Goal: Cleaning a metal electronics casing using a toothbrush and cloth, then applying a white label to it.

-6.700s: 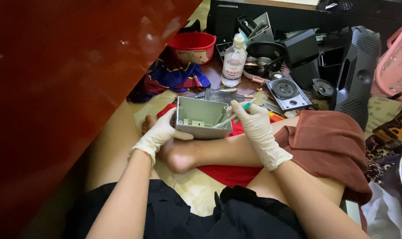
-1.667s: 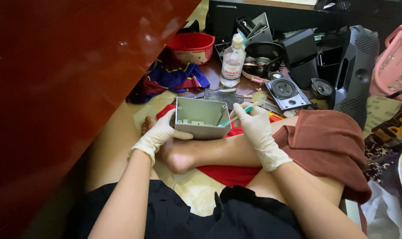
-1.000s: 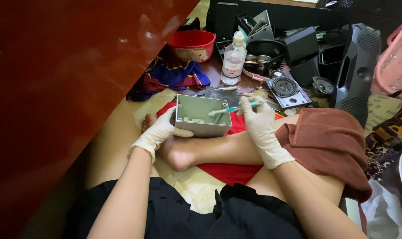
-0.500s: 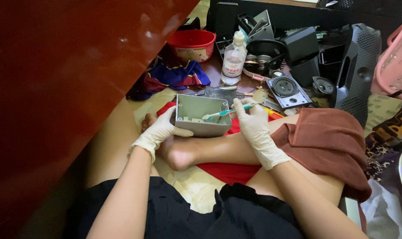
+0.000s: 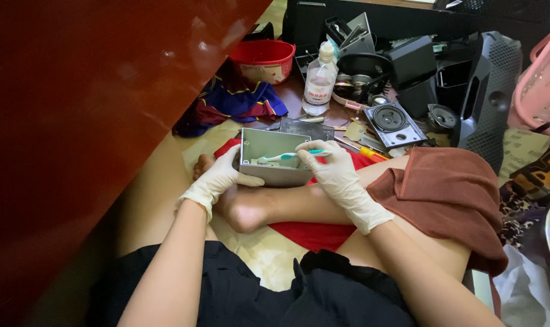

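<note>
I sit on the floor with my legs crossed. My left hand (image 5: 216, 180), in a pale glove, grips the near left corner of an open grey metal box (image 5: 269, 145) that rests on my leg. My right hand (image 5: 337, 175), also gloved, holds a teal and white toothbrush (image 5: 284, 157). The brush lies nearly level, its head down inside the box toward the left. A circuit board seems to sit in the bottom of the box, mostly hidden.
A dark red wooden panel (image 5: 87, 109) fills the left. A brown towel (image 5: 450, 194) covers my right knee. Beyond the box lie a clear plastic bottle (image 5: 319, 82), a red bowl (image 5: 261, 59), a speaker driver (image 5: 391, 120), black speaker parts and a pink basket (image 5: 541, 85).
My right hand has tipped the toothbrush from upright at the box's right edge to level, with its head pushed left into the box. My left hand has kept its hold.
</note>
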